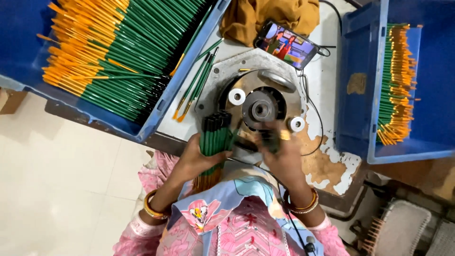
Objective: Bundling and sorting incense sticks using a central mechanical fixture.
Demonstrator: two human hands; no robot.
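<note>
Left hand grips a light, stiff pencil bundle mid-length; right hand, blurred, seemingly pinches one pencil by the machine

A worn white worktable, its paint peeling to brown near the front edge, is carrying a round metal machine. Two blue crates of green pencils are sitting at either end, the left one seemingly overhanging the edge. A few loose green pencils, a mustard cloth and a smartphone are lying between them.
</note>
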